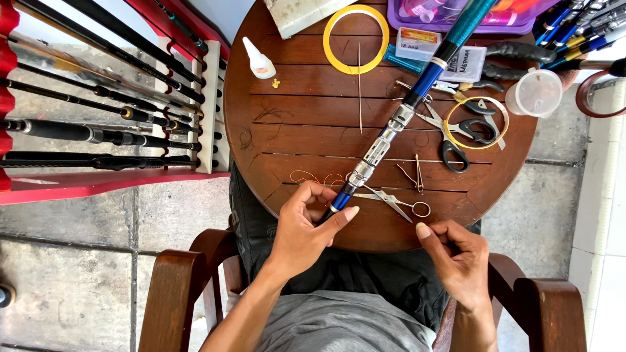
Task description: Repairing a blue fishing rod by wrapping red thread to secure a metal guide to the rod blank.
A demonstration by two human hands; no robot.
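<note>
A blue and silver fishing rod (417,88) lies slantwise across the round brown wooden table (306,130), its handle end toward me. My left hand (306,225) is closed around the rod's lower end at the table's near edge. My right hand (456,254) hovers just off the near edge with fingers pinched together; whether a thin thread is between them is too fine to tell. An orange thread (316,177) curls on the table by my left hand. Small silver scissors (398,203) lie between my hands.
Black-handled scissors (460,140), a yellow tape ring (355,39), a glue bottle (259,60), a clear cup (535,92), tweezers (416,175) and a purple tray (456,16) sit on the table. A red rack of dark rods (98,117) stands left. Wooden chair arms (176,287) flank me.
</note>
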